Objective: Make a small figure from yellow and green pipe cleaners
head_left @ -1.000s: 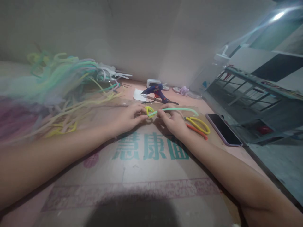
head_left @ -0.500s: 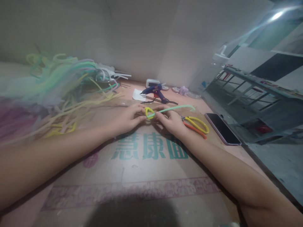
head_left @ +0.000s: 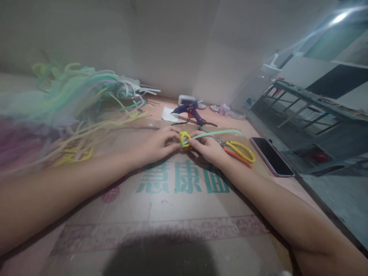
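The yellow loop [head_left: 184, 137] is pinched by the left hand [head_left: 161, 143], the green stem [head_left: 221, 132] gripped by the right hand [head_left: 208, 147]; winding appears underway. Steady tension is probably required.

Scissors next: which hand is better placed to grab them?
Right, probably. The scissors lie just beside the right hand, on its outer side. The left hand pinches the yellow loop and would have to cross over. The right hand does hold the green stem, though.
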A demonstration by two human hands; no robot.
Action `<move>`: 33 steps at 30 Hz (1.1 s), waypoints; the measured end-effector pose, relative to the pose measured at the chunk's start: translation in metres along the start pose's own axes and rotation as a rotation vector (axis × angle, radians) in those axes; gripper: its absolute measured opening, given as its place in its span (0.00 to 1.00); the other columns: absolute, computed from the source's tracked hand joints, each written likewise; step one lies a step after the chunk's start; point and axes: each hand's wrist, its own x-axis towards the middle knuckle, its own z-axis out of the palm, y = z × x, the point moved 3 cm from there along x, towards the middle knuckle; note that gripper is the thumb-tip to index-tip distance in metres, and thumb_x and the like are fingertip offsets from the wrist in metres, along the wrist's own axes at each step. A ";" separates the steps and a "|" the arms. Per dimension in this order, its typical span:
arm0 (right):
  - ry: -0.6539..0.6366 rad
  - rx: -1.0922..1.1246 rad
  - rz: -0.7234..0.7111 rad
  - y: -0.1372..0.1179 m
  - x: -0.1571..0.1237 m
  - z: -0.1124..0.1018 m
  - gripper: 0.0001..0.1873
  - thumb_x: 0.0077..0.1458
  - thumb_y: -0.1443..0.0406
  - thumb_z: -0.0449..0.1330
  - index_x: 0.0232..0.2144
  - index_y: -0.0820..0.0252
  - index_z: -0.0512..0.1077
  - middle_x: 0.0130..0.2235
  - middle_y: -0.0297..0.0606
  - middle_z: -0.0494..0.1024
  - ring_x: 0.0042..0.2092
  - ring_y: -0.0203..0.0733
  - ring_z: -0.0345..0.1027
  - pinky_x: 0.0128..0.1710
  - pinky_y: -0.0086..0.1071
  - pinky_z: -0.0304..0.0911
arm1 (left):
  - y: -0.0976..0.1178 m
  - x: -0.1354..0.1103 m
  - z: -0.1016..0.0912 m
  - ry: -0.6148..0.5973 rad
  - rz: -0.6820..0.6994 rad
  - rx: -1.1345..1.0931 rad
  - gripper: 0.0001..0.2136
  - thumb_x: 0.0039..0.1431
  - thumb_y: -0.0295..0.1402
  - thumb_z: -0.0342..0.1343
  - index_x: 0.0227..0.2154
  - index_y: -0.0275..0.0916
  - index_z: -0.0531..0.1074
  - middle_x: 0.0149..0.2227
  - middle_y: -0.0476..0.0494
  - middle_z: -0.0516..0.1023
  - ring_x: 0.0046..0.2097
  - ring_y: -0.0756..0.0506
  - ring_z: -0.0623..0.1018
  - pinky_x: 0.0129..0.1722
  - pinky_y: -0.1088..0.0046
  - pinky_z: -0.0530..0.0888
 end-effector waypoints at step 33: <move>-0.267 0.146 0.079 0.004 0.003 -0.009 0.15 0.55 0.54 0.65 0.34 0.60 0.70 0.21 0.31 0.77 0.18 0.30 0.60 0.16 0.23 0.50 | -0.001 -0.002 0.001 0.036 0.046 0.011 0.07 0.65 0.32 0.52 0.39 0.38 0.74 0.48 0.40 0.75 0.52 0.43 0.75 0.56 0.62 0.71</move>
